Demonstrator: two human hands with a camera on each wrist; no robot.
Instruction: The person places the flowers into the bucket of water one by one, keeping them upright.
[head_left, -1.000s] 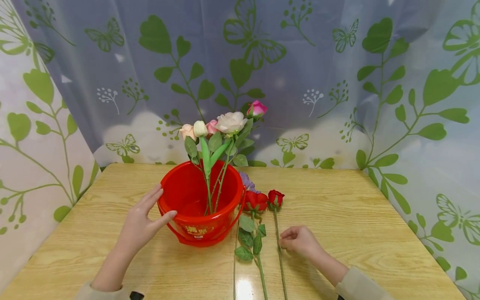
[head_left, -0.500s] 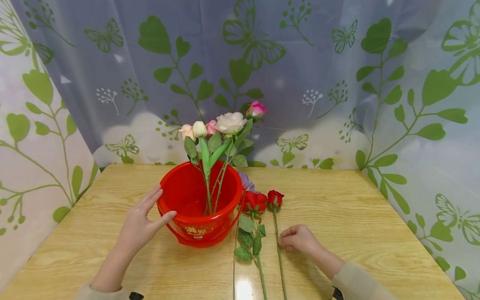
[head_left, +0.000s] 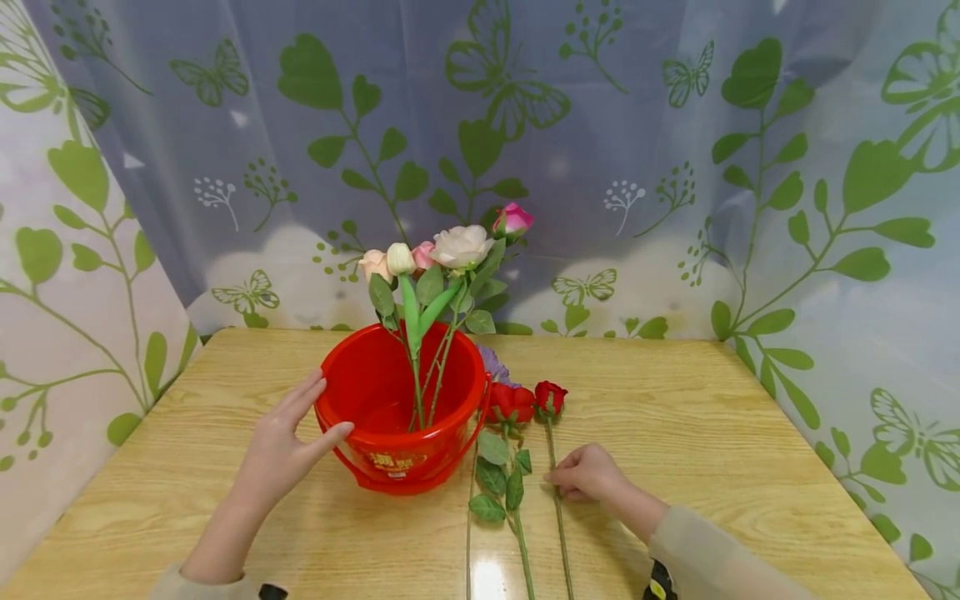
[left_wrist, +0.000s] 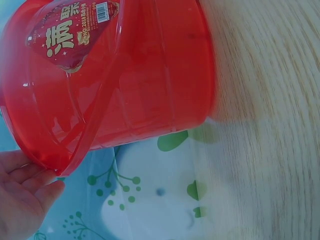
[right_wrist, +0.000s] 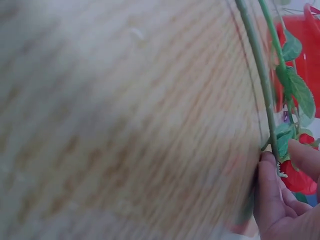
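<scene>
A red bucket [head_left: 442, 454] stands on the table, with several artificial flowers, including a white flower [head_left: 461, 246] and a cream tulip [head_left: 401, 257], upright in it. My left hand [head_left: 281, 442] touches the bucket's left rim, fingers extended and thumb spread along the front; the left wrist view has this hand [left_wrist: 25, 195] beside the rim and handle. Right of the bucket, a single red rose [head_left: 551, 398] lies on the table. My right hand [head_left: 588, 477] is at its stem, thumb and index finger around it. In the right wrist view the green stem [right_wrist: 262, 75] runs between those fingers.
Left of the single rose lie a fuller red flower [head_left: 512, 402] with leaves and a purple flower [head_left: 495, 365], partly hidden by the bucket. A patterned curtain [head_left: 637, 167] stands behind and beside the wooden table [head_left: 712, 450].
My right hand has moved slightly left and up along the rose's stem, its fingertips now over it. The left hand, bucket and flowers have stayed in place.
</scene>
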